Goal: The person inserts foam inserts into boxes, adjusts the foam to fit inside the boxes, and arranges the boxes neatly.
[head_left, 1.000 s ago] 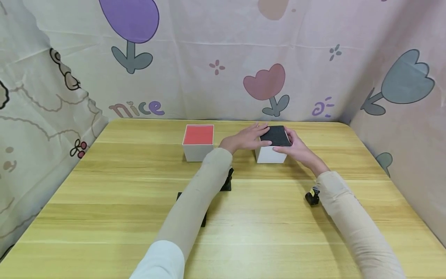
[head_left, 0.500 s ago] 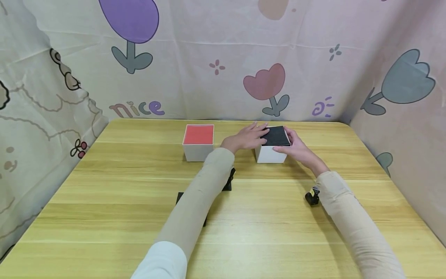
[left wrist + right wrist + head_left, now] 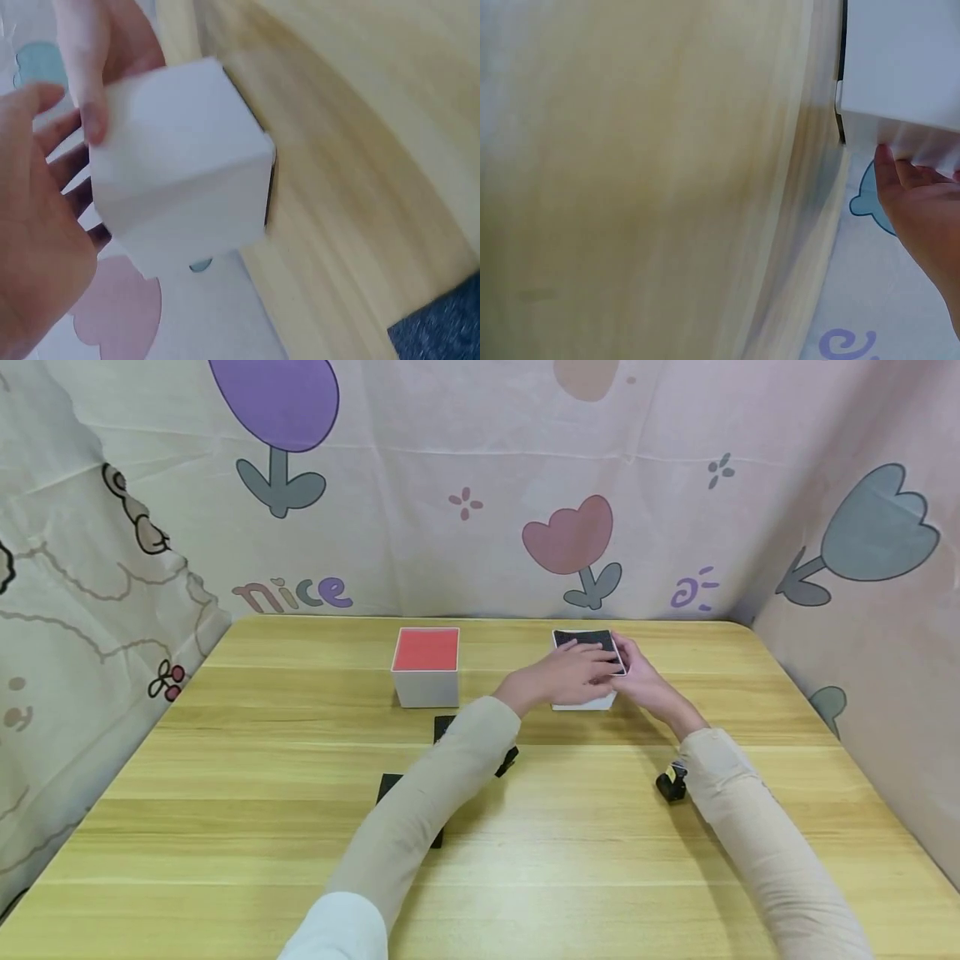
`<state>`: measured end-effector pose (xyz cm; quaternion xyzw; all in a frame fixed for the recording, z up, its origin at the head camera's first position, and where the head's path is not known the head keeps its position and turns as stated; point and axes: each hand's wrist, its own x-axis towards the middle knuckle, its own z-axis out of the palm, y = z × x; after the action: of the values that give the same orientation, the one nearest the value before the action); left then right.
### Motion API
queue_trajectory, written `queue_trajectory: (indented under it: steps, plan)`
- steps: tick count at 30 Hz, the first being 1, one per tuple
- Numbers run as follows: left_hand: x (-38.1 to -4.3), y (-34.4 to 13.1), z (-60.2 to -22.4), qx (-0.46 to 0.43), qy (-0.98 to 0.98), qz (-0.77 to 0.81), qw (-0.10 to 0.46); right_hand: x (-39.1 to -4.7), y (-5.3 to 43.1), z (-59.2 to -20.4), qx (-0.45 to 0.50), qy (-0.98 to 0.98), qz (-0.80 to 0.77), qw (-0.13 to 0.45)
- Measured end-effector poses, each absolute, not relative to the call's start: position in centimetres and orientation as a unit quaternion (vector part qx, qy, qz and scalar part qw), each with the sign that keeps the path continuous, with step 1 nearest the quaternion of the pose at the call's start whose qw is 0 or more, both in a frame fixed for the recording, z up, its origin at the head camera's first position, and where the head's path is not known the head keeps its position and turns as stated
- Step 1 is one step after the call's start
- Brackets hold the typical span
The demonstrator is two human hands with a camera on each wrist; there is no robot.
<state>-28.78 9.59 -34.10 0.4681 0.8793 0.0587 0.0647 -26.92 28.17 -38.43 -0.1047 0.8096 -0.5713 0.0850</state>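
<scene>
A white box (image 3: 172,120) with a black sheet (image 3: 562,637) across its top stands at the back right of the table. My left hand (image 3: 573,675) lies over the near part of that top, fingers extended toward the right, covering much of the sheet. The sheet's far edge looks slightly wavy at the rim. My right hand (image 3: 648,683) grips the box's right side, thumb on the near face. In the right wrist view, fingertips (image 3: 885,157) press against the white wall. A second white box (image 3: 427,689) with a red top (image 3: 427,649) stands to the left, apart from both hands.
Black flat pieces lie on the wooden table (image 3: 225,827) beneath my left forearm: one piece (image 3: 442,724) partly covered, another (image 3: 387,784) nearer me. Small black devices (image 3: 671,783) show beside the sleeves. A printed cloth (image 3: 405,543) hangs behind the table.
My left hand has moved right and nearer from the sheet's left edge, now overlapping the box's near rim. The sheet's far left corner has come into view. My right hand keeps its place.
</scene>
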Motion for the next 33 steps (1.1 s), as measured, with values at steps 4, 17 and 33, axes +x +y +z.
queue_trajectory:
  steps: [4,17,33]
  plan:
    - [-28.1,9.9,-34.2,0.47,0.879,0.042,0.069,-27.0,28.1,-38.6,-0.104,0.814,-0.566,0.083]
    - [-28.8,10.6,-34.7,0.441,0.896,0.033,0.042,-27.0,27.9,-38.7,-0.108,0.81,-0.571,0.078]
    - [-30.4,11.1,-34.6,0.41,0.91,0.014,0.061,-27.2,28.1,-38.7,-0.122,0.805,-0.576,0.07]
